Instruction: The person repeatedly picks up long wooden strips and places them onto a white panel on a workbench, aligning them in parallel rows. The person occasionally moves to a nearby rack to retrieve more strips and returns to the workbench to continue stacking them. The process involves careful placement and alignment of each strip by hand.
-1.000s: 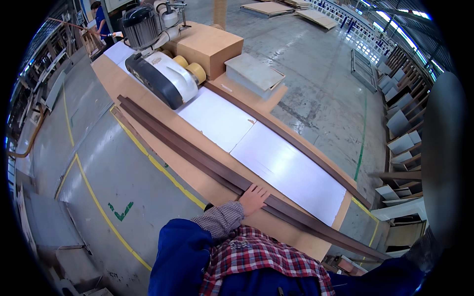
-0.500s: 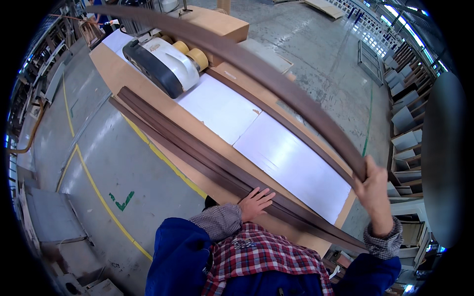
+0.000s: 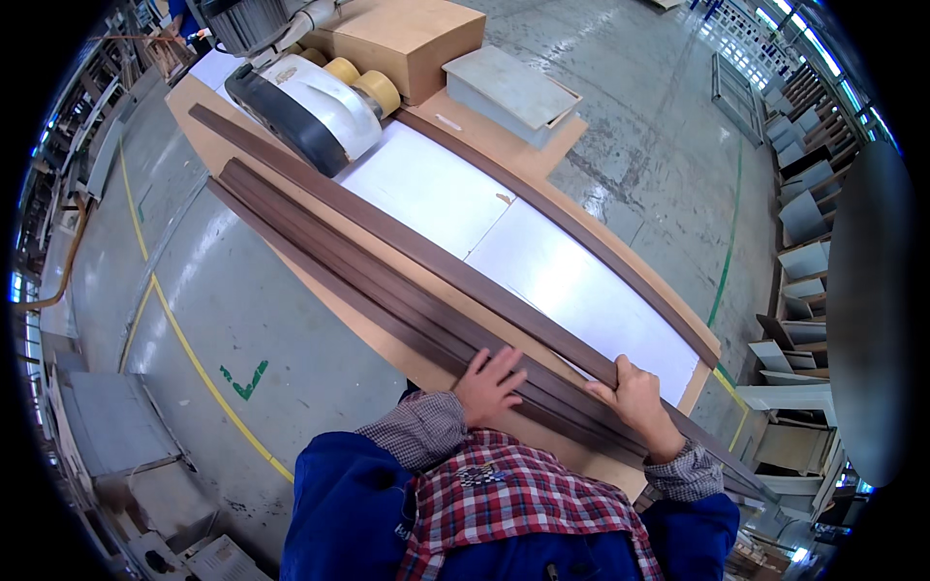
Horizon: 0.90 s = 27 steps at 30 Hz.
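My right hand is wrapped round the near end of a long dark brown strip. The strip lies slantwise along the near side of the white work surface, its far end beside the feed machine. Just on my side of it, a bundle of similar brown strips rests on the tan board edge. My left hand, fingers spread, is over that bundle; whether it touches is unclear. Another brown strip runs along the far side of the white surface.
A white and black feed machine with yellow rollers sits over the table's far left. Behind it are a tan wooden box and a grey box. Racks of panels stand at the right. Yellow lines mark the floor.
The brown strip in my right hand has come down from above the table and nearer to me, beside the bundle. My right hand moved left with it; my left hand shifted slightly left.
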Available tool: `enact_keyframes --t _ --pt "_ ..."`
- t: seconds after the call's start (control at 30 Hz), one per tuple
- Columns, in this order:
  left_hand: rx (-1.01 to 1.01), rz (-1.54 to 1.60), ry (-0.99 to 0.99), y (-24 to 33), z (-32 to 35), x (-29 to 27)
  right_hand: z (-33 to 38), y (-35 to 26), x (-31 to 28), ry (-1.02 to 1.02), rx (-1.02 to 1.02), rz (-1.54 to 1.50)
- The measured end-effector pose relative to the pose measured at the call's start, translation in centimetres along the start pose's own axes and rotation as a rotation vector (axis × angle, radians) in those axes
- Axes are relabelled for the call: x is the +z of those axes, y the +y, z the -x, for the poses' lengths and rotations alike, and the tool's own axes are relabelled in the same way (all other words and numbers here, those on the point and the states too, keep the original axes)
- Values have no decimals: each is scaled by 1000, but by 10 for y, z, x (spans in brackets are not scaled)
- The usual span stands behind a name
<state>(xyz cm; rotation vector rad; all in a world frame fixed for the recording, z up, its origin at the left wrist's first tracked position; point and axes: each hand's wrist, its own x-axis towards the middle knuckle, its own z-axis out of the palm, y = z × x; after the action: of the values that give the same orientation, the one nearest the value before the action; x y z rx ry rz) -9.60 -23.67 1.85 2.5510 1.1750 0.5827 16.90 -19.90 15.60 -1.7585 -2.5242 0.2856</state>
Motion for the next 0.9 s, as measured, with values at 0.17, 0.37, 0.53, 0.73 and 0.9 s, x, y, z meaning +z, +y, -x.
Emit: enact_keyframes --t 0.17,0.37,0.53,0.73,0.9 --pt "-155 -23 47 -10 -3 -1 -6 28 46 -34 41 16" --pt "-149 -83 68 -2 16 6 -2 53 73 -50 122 -30" --pt "-106 -74 54 0 23 4 2 61 87 14 101 11" --pt "-56 -54 94 -2 21 -5 12 71 92 17 117 17" --pt "-60 88 173 -4 18 -11 27 78 95 118 104 79"
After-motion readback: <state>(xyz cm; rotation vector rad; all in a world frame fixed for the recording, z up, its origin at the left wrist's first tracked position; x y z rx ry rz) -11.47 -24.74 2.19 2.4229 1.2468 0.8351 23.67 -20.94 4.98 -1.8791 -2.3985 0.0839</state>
